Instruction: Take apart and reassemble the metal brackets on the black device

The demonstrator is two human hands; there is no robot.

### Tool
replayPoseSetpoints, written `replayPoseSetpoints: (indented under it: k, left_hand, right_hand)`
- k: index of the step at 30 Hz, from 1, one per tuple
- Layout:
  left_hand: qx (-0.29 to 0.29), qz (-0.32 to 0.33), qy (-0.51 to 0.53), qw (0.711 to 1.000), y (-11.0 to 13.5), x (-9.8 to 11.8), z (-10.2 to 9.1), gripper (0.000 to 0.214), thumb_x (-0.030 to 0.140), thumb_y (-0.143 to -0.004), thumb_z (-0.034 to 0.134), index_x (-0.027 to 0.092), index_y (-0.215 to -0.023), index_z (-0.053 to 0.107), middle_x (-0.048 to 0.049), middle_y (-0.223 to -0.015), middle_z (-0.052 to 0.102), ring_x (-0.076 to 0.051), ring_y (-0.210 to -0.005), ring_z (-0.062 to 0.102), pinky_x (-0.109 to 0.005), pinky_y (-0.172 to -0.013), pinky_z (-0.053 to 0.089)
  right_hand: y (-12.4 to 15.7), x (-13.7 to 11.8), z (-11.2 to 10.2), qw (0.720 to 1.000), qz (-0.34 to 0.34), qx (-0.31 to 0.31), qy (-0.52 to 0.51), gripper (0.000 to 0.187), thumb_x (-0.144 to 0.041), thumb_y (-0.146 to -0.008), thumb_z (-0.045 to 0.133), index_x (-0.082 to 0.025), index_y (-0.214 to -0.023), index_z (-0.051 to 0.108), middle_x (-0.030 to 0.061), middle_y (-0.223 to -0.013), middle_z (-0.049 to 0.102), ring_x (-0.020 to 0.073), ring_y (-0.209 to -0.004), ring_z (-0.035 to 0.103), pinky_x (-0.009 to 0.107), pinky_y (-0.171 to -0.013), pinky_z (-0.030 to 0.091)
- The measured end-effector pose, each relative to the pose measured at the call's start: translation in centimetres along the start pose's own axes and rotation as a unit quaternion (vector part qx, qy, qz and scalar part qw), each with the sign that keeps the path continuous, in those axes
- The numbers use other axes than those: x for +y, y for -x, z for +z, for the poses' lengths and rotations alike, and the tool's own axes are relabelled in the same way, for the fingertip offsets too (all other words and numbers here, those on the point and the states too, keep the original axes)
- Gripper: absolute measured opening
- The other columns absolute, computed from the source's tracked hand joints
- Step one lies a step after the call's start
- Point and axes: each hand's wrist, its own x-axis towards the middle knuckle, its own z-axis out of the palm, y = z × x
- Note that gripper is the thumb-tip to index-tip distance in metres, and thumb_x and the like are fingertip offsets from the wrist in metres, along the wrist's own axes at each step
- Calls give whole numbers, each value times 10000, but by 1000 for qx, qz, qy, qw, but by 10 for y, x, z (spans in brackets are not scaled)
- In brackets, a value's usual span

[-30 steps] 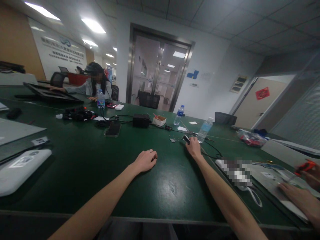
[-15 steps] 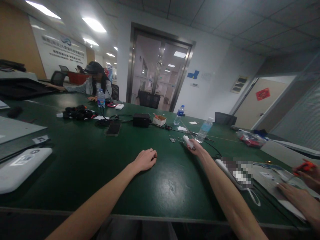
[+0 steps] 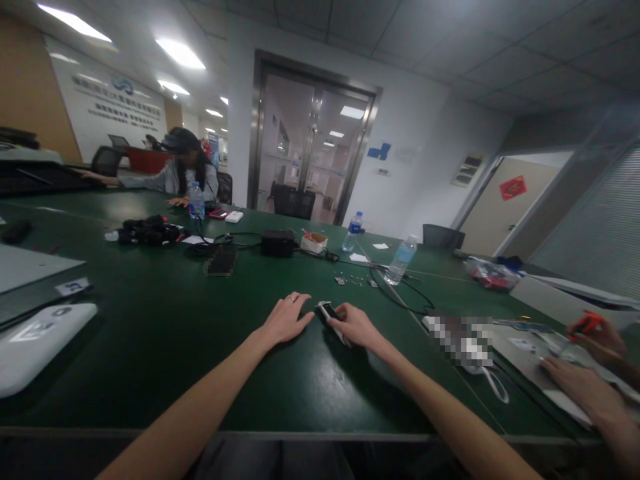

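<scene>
My right hand [image 3: 357, 325] grips a small oblong device [image 3: 327, 309], white at the edge with a dark face, low over the green table. Its exact kind is too small to tell, and my fingers cover part of it. My left hand [image 3: 286, 319] is just left of the device, empty, thumb and fingers apart and pointing toward it. Beyond my hands lie small metal-looking pieces [image 3: 341, 281] and another small piece [image 3: 373, 284].
A clear water bottle [image 3: 401, 260] and a second bottle [image 3: 353, 231] stand farther back. Near them are a small open box [image 3: 314, 243], a black box [image 3: 279, 243] and cables. At right, a co-worker's hands [image 3: 575, 377] hold an orange-handled tool [image 3: 586, 325]. A white case [image 3: 47, 347] lies left.
My right hand has drawn the device back from near the bottle to the middle, close to my left hand. My left hand's fingers have spread. The view has shifted slightly.
</scene>
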Motion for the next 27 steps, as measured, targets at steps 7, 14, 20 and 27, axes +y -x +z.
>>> replayPoseSetpoints:
  k: [7, 14, 20, 27]
  left_hand:
    - [-49, 57, -6, 997, 1, 2, -2, 402, 441, -959, 342, 214, -1134, 623, -68, -1160, 620, -235, -1097, 524, -383, -927, 404]
    - [-44, 66, 10, 997, 0, 0, 1, 420, 451, -964, 331, 236, -1131, 650, -59, -1124, 633, -219, -1026, 530, -356, -862, 413]
    - [-48, 47, 12, 998, -3, 11, 0, 391, 389, -969, 324, 210, -1065, 659, -65, -1050, 631, -209, -980, 530, -360, -841, 413]
    - [-78, 34, 42, 996, -15, 20, 2, 342, 345, -951, 354, 194, -1015, 655, -64, -1023, 620, -211, -955, 531, -371, -825, 416]
  right_hand:
    - [-17, 14, -6, 986, -89, 79, 114, 424, -489, -884, 458, -145, -1083, 608, 125, -1051, 627, 221, -982, 586, 346, -876, 438]
    - [-109, 128, -33, 960, 136, 107, 220, 759, -605, -881, 354, -123, -1464, 291, 194, -1504, 275, 332, -1396, 215, 503, -1112, 179]
    - [-169, 158, -29, 963, 147, 46, 223, 791, -634, -906, 211, -86, -1470, 297, 166, -1521, 284, 302, -1430, 152, 510, -1140, 66]
    - [-201, 148, -8, 982, 9, -30, 186, 768, -650, -915, 202, -116, -1437, 378, 136, -1504, 341, 249, -1407, 261, 383, -1142, 184]
